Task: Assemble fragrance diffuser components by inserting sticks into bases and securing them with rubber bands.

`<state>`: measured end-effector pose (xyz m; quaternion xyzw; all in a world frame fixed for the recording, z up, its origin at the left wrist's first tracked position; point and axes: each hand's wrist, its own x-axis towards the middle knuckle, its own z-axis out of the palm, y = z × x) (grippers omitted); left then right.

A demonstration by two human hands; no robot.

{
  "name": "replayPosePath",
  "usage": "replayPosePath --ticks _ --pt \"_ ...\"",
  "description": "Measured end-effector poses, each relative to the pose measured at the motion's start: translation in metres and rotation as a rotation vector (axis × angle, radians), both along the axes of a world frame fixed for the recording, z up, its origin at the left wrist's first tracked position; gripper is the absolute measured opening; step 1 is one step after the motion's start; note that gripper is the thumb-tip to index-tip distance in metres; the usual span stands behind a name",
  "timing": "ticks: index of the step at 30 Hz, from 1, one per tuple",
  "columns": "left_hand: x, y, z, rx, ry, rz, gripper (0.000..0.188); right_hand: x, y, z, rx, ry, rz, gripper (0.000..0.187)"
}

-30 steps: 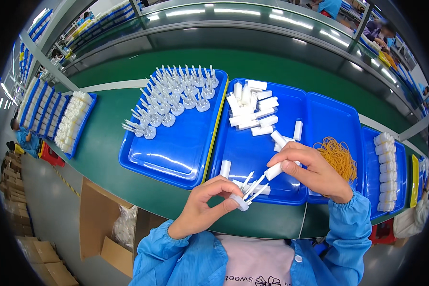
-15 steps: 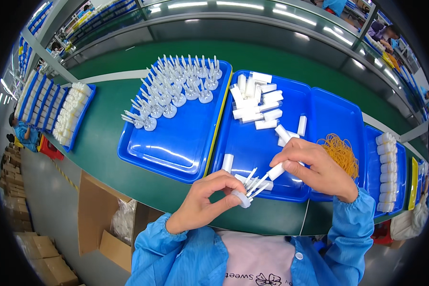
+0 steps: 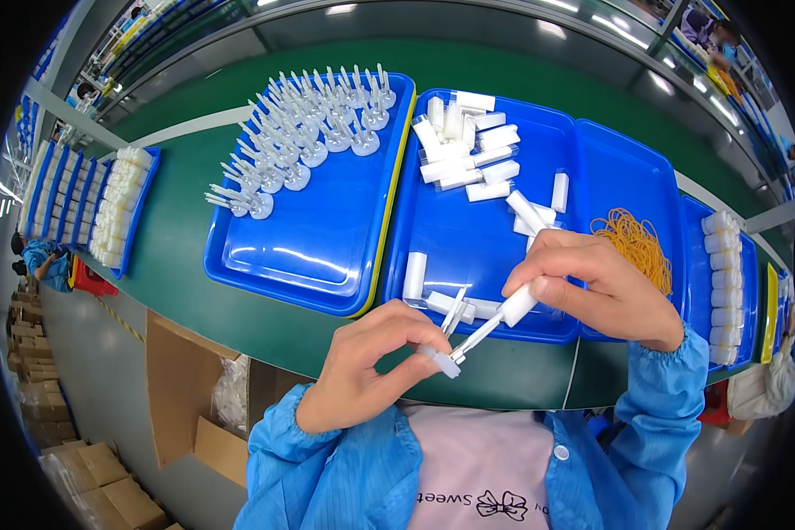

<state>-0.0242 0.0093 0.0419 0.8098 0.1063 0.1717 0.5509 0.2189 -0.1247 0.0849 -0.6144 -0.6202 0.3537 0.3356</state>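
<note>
Between the fingers and thumb of my left hand (image 3: pixel 362 362) is the round base of a translucent plastic piece with several thin prongs (image 3: pixel 443 359). The prongs point up and right. My right hand (image 3: pixel 596 283) pinches a small white cylinder (image 3: pixel 519 306), whose lower end meets the tip of one prong. Whether the prong runs inside it is hidden. Just beyond both hands, the middle blue tray (image 3: pixel 468 238) holds white cylinders (image 3: pixel 450 163) in clear wraps, mostly heaped at its far side. A few lie near its front edge.
At left, a blue tray (image 3: pixel 283 256) bears many upright pronged pieces (image 3: pixel 314 132). Orange rubber bands (image 3: pixel 640 252) lie in the tray right of the middle. Bundled white cylinders (image 3: pixel 724 283) stand farther right, others (image 3: pixel 119 208) far left. An open cardboard box (image 3: pixel 181 389) sits below the table edge.
The table and trays appear higher in the picture. My left hand has tilted the pronged piece, and the white cylinder in my right hand is more in line with one prong.
</note>
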Motion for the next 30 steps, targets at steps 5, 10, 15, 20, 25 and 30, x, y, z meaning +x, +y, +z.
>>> replayPosePath --ticks 5,10,15,20,25,30 --pt "0.002 -0.002 0.003 -0.013 -0.014 -0.017 0.013 0.002 -0.002 -0.003 0.017 0.059 0.013 0.02" --pt "0.002 -0.003 0.002 -0.018 0.002 -0.028 0.013 -0.002 -0.005 -0.005 0.017 0.07 -0.009 0.02" --pt "0.0 -0.006 -0.001 -0.02 0.009 -0.024 0.015 -0.014 -0.008 -0.005 0.054 -0.04 -0.006 0.016" --pt "0.003 -0.021 -0.013 0.062 -0.121 0.112 0.021 -0.033 -0.008 -0.007 0.062 0.027 0.021 0.012" --pt "0.003 -0.02 -0.023 0.013 -0.13 0.154 0.02 -0.044 -0.005 -0.006 0.008 0.006 0.025 0.012" --pt "0.002 -0.008 -0.03 -0.06 -0.126 0.232 0.02 -0.037 0.012 -0.023 0.269 -0.086 -0.04 0.022"
